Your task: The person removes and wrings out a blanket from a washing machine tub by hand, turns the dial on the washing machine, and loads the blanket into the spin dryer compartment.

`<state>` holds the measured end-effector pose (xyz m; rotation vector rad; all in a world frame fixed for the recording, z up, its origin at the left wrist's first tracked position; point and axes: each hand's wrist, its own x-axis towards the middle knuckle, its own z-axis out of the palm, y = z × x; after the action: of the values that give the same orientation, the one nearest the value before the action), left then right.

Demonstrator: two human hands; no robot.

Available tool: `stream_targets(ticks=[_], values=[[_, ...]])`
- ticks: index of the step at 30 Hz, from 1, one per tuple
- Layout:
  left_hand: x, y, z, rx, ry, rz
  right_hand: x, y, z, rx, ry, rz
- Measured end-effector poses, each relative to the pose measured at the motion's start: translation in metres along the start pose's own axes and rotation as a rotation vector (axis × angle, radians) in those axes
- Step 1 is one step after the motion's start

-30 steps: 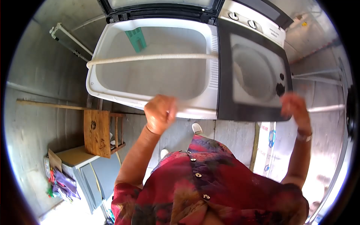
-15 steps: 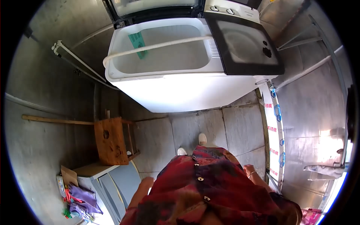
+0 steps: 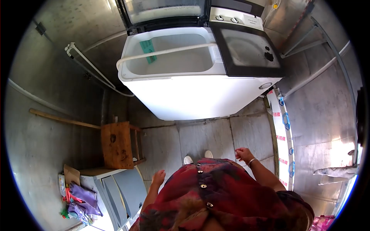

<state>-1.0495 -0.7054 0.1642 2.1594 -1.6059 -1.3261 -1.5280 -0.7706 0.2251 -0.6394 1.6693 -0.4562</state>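
Note:
My left hand (image 3: 158, 178) hangs at my left side, its fingers loosely bent and nothing visible in them. Further forward on the other side is my right hand (image 3: 243, 154), with a bracelet on the wrist; it is empty, fingers relaxed and slightly apart. Neither hand touches anything. Ahead of me stands a white twin-tub washing machine (image 3: 200, 98). Its left lid (image 3: 165, 11) is raised over the wash tub, and the dark right lid (image 3: 250, 50) is down. A pale hose (image 3: 165, 51) lies across the tub opening. Inside the tub shows a green label (image 3: 148, 51).
At the left is a wooden stool (image 3: 116, 144) by a wooden stick (image 3: 63, 118). Nearer me, purple gloves (image 3: 84, 194) lie on a grey-fronted cabinet (image 3: 123, 192). A white pipe (image 3: 92, 73) runs along the left wall. Grey tiles (image 3: 206, 136) cover the floor.
Both hands have swung forward, the right one further out. The washing machine sits slightly lower in view, and more of its raised lid and control panel shows.

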Motion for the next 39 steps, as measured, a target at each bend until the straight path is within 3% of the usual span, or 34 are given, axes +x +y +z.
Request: stream_targets(ticks=[5,7,9,10,12,14,16,18,24,27,30,33,37,39], values=[[0.002,-0.009,0.007,0.097,0.006,0.048,-0.008,0.076,-0.031,0.036,0.103,0.169],[0.008,-0.041,0.022,0.173,-0.027,0.065,-0.016,0.1,-0.047,0.053,0.175,0.22],[0.021,-0.099,0.05,-0.206,-0.076,-0.053,-0.026,0.126,-0.06,0.077,0.316,0.322],[0.015,-0.082,0.04,-0.198,-0.082,-0.046,-0.026,0.141,-0.066,0.115,0.359,0.322],[-0.01,-0.015,0.007,0.232,-0.164,-0.048,-0.029,0.153,-0.07,0.157,0.382,0.319],[-0.004,-0.02,0.01,0.178,-0.173,-0.037,-0.029,0.161,-0.071,0.19,0.364,0.308],[0.005,-0.03,0.016,0.12,-0.177,-0.034,-0.03,0.151,-0.06,0.195,0.351,0.296],[0.014,-0.03,0.016,0.048,-0.099,0.106,-0.03,0.13,-0.045,0.188,0.296,0.292],[0.026,0.001,0.004,0.087,-0.045,0.136,-0.015,0.123,-0.022,0.211,0.169,0.212],[0.028,0.006,-0.003,0.097,-0.054,0.131,-0.019,0.118,-0.02,0.23,0.219,0.235],[0.036,-0.029,0.005,0.02,-0.112,0.088,-0.028,0.118,-0.021,0.209,0.271,0.251],[0.072,-0.134,0.039,0.18,-0.151,0.154,-0.032,0.122,-0.021,0.23,0.299,0.28],[0.068,-0.143,0.032,0.13,-0.206,0.128,-0.037,0.126,-0.015,0.223,0.301,0.301],[0.064,-0.14,0.027,-0.04,-0.201,0.071,-0.039,0.128,-0.011,0.23,0.299,0.303]])
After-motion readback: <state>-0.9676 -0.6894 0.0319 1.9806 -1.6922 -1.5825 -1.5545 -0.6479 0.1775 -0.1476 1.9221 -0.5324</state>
